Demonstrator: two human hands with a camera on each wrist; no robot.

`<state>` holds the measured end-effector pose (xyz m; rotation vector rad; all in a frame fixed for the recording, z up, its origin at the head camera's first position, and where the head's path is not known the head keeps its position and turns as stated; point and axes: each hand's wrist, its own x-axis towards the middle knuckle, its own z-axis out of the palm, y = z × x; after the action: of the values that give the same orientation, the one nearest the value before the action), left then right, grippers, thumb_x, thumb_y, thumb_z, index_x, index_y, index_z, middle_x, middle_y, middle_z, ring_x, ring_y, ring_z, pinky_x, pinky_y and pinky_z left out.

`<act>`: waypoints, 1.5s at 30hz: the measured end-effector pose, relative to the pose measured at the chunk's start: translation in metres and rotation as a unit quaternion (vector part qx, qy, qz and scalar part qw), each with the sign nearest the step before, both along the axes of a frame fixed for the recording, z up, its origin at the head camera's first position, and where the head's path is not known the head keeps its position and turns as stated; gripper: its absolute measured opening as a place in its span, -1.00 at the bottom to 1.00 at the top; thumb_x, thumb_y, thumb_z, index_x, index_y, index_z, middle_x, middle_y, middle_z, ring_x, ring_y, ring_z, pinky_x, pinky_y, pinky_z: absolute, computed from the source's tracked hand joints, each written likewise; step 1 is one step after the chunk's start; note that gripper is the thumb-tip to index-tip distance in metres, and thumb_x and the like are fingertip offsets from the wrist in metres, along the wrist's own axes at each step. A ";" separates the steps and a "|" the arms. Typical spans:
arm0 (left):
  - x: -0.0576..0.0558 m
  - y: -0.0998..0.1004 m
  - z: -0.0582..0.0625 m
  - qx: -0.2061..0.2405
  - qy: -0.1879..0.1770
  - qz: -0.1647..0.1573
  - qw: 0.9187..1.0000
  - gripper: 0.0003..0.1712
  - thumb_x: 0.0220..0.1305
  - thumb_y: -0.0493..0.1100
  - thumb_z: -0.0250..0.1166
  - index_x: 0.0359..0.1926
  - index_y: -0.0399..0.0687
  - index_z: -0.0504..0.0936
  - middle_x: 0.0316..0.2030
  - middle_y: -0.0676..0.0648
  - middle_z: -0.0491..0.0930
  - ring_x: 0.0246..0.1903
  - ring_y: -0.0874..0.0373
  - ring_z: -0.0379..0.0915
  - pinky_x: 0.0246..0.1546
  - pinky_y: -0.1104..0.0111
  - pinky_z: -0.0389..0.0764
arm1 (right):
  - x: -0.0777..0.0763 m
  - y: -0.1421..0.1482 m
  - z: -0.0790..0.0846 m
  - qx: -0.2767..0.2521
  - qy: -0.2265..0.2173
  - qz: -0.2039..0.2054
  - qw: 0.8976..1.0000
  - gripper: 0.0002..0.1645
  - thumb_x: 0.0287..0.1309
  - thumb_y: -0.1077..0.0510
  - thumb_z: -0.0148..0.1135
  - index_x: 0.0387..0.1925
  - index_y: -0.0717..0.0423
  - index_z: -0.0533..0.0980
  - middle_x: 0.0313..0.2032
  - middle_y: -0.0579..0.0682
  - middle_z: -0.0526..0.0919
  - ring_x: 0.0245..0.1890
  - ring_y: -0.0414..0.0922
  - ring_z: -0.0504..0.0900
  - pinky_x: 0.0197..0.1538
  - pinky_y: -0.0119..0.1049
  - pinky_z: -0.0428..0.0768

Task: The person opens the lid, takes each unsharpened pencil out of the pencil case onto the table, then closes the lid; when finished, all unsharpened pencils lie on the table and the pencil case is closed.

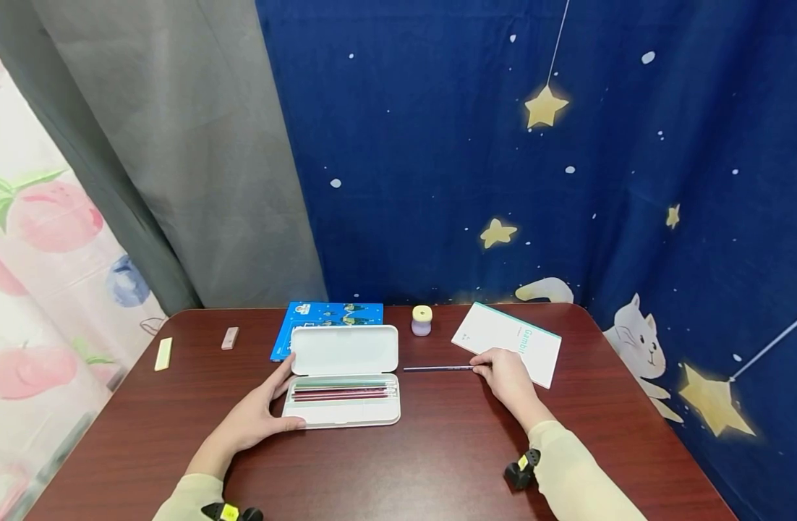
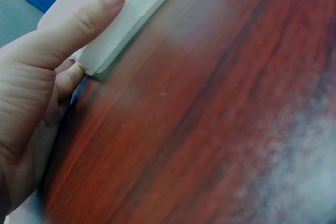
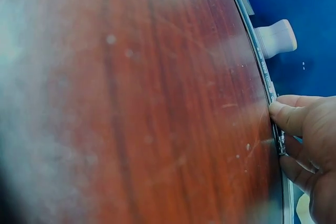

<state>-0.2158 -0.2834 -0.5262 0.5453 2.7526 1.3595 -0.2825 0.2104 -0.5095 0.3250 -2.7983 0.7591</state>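
An open white pencil case (image 1: 341,412) lies on the table, its lid (image 1: 345,350) tipped back. Several red and green pencils (image 1: 340,394) lie side by side in its tray. My left hand (image 1: 258,414) grips the case at its left end, the thumb over the front corner and the fingers along the side; the left wrist view shows the thumb (image 2: 92,22) on the case's edge. To the right of the case, my right hand (image 1: 505,378) pinches a dark pencil (image 1: 431,369) by its right end. That pencil points left, low over the table, also seen in the right wrist view.
A blue book (image 1: 327,313) lies partly behind the lid. A small yellow and lilac jar-shaped item (image 1: 422,320) stands at the back. A white notebook (image 1: 496,336) lies beside my right hand. At left are a pink eraser-like block (image 1: 230,338) and a pale yellow strip (image 1: 163,354).
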 end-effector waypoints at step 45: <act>0.000 0.000 0.001 0.002 -0.009 0.006 1.000 0.40 0.06 0.20 0.63 0.70 0.29 -0.12 0.62 -0.08 0.11 0.50 0.00 0.26 0.31 0.61 0.18 | 0.017 -0.129 0.020 -0.065 -0.027 0.169 0.983 -0.64 0.21 0.00 0.54 0.06 -0.20 0.78 -0.07 -0.17 0.82 -0.15 -0.30 0.74 -0.07 -0.29 0.69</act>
<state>-0.2163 -0.2832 -0.5253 0.5161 2.7441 1.3642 -0.2660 0.0810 -0.4893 0.7784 -2.7590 1.0316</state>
